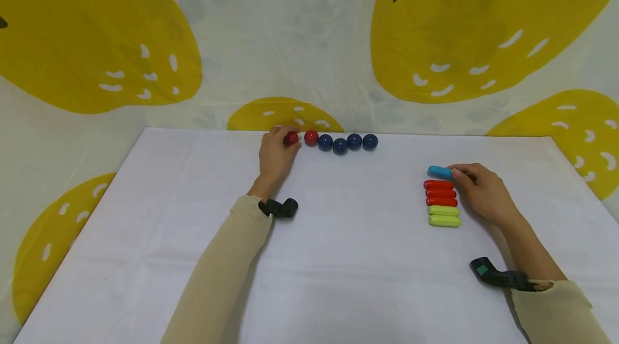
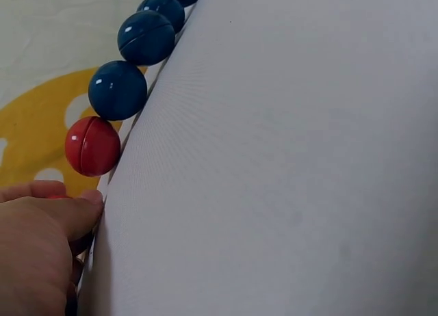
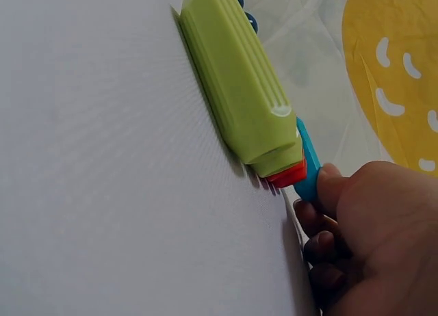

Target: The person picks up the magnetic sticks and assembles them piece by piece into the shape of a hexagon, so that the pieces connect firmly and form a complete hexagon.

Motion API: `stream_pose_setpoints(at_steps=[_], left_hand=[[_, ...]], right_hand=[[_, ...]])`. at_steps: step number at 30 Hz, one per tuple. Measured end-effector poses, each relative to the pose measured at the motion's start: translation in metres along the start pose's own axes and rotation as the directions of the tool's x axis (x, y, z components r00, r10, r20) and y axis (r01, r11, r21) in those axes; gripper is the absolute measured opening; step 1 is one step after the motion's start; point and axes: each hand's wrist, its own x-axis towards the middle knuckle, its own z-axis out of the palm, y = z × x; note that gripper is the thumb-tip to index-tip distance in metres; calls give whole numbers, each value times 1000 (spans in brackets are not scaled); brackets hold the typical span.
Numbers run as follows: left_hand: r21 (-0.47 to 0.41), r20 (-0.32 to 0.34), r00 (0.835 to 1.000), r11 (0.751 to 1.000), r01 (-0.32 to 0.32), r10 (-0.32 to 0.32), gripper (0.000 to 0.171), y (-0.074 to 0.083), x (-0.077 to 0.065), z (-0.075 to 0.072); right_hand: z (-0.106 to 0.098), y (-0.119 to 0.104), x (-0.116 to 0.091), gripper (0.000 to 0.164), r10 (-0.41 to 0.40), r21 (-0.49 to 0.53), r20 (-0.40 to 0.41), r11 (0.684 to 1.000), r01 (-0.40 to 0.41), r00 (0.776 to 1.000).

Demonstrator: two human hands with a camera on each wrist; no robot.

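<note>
At the back edge of the table my left hand (image 1: 278,153) pinches a red ball (image 1: 291,138) between thumb and fingers. Another red ball (image 1: 311,138) sits just right of it, followed by several dark blue balls (image 1: 340,146) in a slightly uneven row. On the right, my right hand (image 1: 483,192) holds a blue stick (image 1: 440,172) by its right end, thumb on top. Below that lie several red sticks (image 1: 440,193), stacked side by side, then two yellow-green sticks (image 1: 444,221). In the right wrist view a yellow-green stick (image 3: 236,76) covers most of the red ones.
A white cloth (image 1: 348,258) covers the table. Behind it hangs a pale backdrop (image 1: 290,37) with large yellow fruit shapes. A black wrist camera (image 1: 280,208) sits on the left wrist, and another black wrist camera (image 1: 503,278) on the right.
</note>
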Motion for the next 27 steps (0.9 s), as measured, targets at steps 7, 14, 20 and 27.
stream_pose_setpoints(at_steps=[7,14,20,27], left_hand=[[-95,-5,997,993,73,-74,39,1,-2,0],[-238,-6,995,967,92,-96,41,-2,-9,-8],[-278,-10,1000,960,25,-29,41,4,-16,-28],[-300,36,999,954,-17,29,44,13,-35,-49]], right_hand=[[-4,-1,0,55,57,42,19,997,-57,998],[-6,-7,-3,52,85,54,-68,995,-81,994],[-11,-21,-9,45,25,89,-142,996,-12,990],[-4,-51,-13,39,-48,148,-145,987,69,988]])
